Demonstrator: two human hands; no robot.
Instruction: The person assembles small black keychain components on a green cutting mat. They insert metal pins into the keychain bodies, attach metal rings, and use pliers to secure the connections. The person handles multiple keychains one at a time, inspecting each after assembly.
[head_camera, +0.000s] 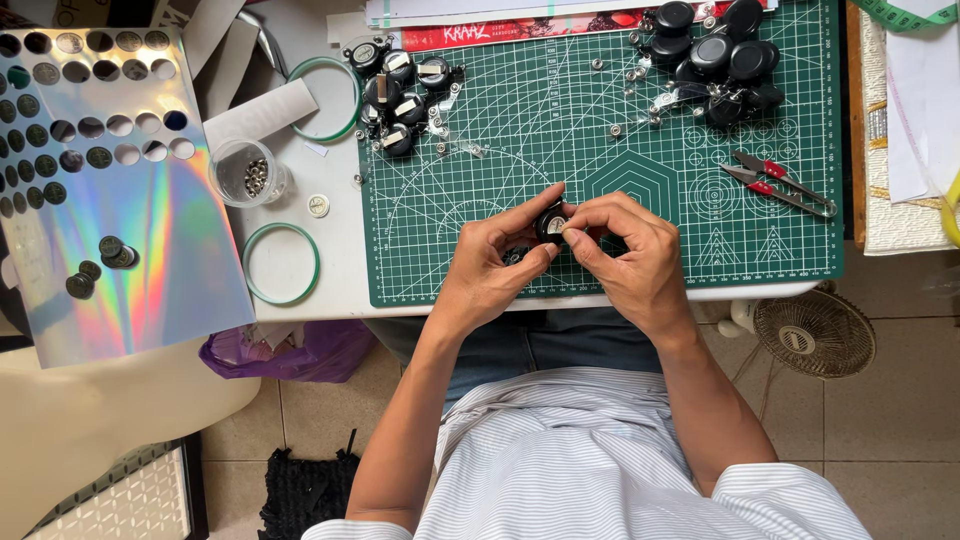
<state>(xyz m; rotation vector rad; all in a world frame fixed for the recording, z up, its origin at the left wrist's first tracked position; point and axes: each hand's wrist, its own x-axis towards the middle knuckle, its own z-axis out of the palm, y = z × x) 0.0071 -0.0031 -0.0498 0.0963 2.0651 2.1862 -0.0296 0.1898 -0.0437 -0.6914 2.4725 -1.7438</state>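
Observation:
Both my hands meet over the front of a green cutting mat (600, 140). My left hand (492, 262) and my right hand (625, 255) together pinch a small round black disc part (551, 222) between fingertips and thumbs. A second dark piece (515, 256) sits under my left fingers, partly hidden. A heap of black round discs (722, 55) lies at the mat's far right. Another cluster of black discs with clips (402, 92) lies at the mat's far left corner.
Red-handled snips (775, 185) lie right of my hands. A clear cup of small metal bits (247, 172), two green rings (282, 263) and a punched holographic sheet (110, 190) are on the left. A small fan (812, 334) stands on the floor below the table edge.

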